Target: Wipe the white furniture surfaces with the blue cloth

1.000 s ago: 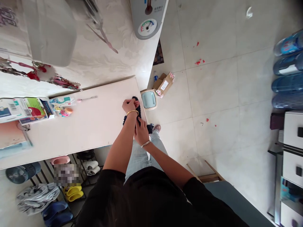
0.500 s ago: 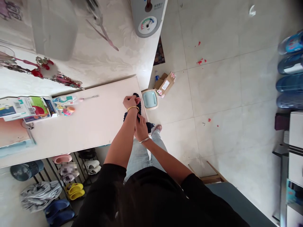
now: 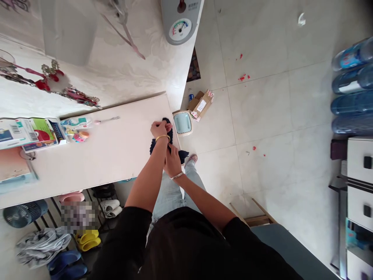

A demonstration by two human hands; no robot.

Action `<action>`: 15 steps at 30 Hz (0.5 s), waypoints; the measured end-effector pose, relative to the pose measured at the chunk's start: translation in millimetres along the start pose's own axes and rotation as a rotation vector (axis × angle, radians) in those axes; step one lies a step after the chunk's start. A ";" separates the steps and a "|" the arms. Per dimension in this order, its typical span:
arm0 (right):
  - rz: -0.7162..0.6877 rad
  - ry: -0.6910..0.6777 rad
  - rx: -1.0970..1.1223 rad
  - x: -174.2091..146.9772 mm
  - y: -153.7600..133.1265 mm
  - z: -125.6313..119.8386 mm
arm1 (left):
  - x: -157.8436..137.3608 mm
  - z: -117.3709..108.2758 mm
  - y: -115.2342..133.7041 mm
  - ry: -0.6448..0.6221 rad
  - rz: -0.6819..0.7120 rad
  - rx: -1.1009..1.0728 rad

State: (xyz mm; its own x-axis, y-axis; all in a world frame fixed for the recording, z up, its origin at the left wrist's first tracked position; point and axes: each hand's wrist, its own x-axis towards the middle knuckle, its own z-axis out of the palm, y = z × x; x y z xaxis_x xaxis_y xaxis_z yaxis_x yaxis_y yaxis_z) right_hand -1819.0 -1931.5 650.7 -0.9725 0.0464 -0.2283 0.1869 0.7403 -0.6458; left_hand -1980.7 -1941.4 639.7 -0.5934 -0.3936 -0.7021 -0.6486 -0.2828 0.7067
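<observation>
A dark navy piece of fabric with a ragged-looking edge point(image 3: 183, 156) lies bunched near the end of the pale pink tabletop point(image 3: 128, 140), one part reaching past the table's edge. My left hand point(image 3: 159, 129), with a gold bracelet at its wrist, pinches the fabric's far end with curled fingers. Closer to my body, my right hand point(image 3: 173, 160), wearing a silver bracelet, grips the fabric's middle. Its fingertips are partly hidden beneath my left wrist. What kind of cloth item this is cannot be made out.
A small bin point(image 3: 182, 123) stands by the table end, beside an opened cardboard box point(image 3: 201, 105). Boxes point(image 3: 37, 132) and a fork-like utensil point(image 3: 107, 120) lie on the table. Shoes point(image 3: 89, 240) fill a rack below left. Large water bottles point(image 3: 352, 105) line the right.
The view has shifted slightly, so the surroundings appear a little further left. Both hands keep their hold on the fabric, with hardly any change in their position.
</observation>
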 end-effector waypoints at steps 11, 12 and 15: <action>0.007 -0.005 0.025 4.1 -1.9 -0.8 | 3.7 2.9 1.0 0.013 0.002 -0.021; 0.005 -0.009 0.020 -0.1 -1.8 -0.1 | 1.1 -0.1 -1.2 0.013 -0.001 -0.022; 0.002 -0.033 0.013 -15.1 -0.7 3.7 | -7.1 -10.2 -8.7 0.020 -0.006 -0.021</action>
State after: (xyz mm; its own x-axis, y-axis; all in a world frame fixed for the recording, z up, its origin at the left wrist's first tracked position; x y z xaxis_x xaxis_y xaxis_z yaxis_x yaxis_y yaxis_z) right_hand -1803.9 -1935.2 651.9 -0.9670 0.0254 -0.2535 0.1909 0.7313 -0.6549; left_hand -1966.0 -1945.1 639.4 -0.5794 -0.4092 -0.7049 -0.6418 -0.3040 0.7040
